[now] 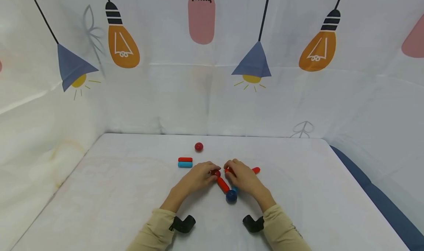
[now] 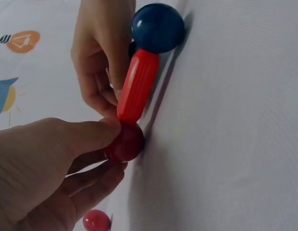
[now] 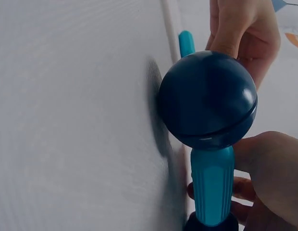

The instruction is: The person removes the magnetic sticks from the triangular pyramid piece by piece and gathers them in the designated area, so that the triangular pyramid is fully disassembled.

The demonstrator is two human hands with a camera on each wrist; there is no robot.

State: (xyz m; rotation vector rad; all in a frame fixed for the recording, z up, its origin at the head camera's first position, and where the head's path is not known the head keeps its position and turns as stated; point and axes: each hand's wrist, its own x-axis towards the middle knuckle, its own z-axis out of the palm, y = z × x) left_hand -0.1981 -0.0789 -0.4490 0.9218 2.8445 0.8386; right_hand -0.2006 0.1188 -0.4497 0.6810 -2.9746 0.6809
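Note:
In the head view my left hand [image 1: 200,176] pinches a dark red ball [image 2: 127,143] between thumb and fingers. A red rod [image 2: 138,86] joins that ball to a dark blue ball [image 1: 231,196]. From the blue ball a light blue rod [image 3: 213,187] runs to another dark ball [image 3: 211,225], partly cut off in the right wrist view. My right hand [image 1: 243,176] is beside the light blue rod, its thumb and fingers curled around a small red piece [image 1: 227,170], mostly hidden. Another red rod [image 1: 256,170] sticks out beyond the right hand.
A loose red ball [image 1: 198,147] lies farther back on the white table [image 1: 132,192]. Left of my hands, a red rod [image 1: 185,159] and a light blue rod [image 1: 185,165] lie side by side. A printed curtain [image 1: 182,96] hangs behind the table.

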